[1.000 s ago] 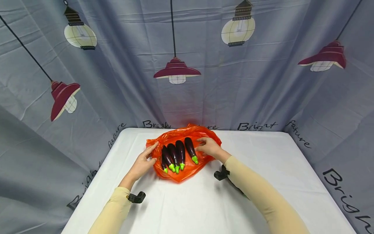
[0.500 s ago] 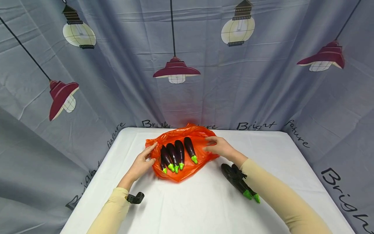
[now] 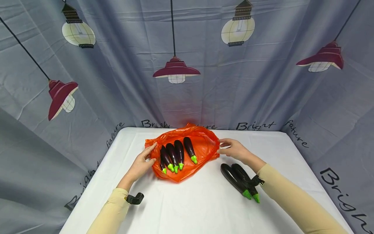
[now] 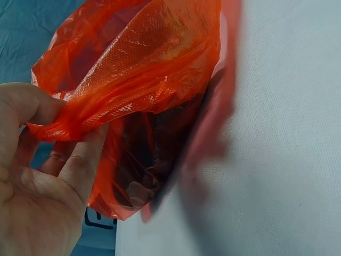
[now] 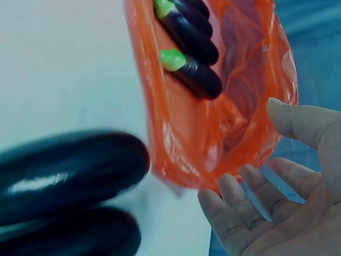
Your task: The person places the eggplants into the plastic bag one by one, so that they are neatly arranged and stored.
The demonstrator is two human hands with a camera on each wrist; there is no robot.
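An orange-red plastic bag (image 3: 204, 148) lies spread on the table with its mouth facing me. Several small eggplants (image 3: 190, 149) with bright green caps rest inside. At the bag's left edge my left hand (image 3: 141, 166) pinches the plastic; in the left wrist view the thumb and fingers (image 4: 88, 157) close on the folded film. My right hand (image 3: 236, 151) is beside the bag's right edge, fingers relaxed and holding nothing, fingertips right at the rim in the right wrist view. Two larger dark eggplants (image 3: 232, 178) lie side by side below the right forearm, partly covered by the wrist camera.
A white cloth covers the table (image 3: 187, 208). Behind and at both sides hangs a grey-blue curtain (image 3: 131, 81) printed with lamps and lettering. Black wrist cameras (image 3: 135, 198) sit on both sleeves.
My right hand has drawn back to the right, away from the rightmost small eggplant to the bag's edge, uncovering the two larger eggplants. The left hand keeps its place on the bag.
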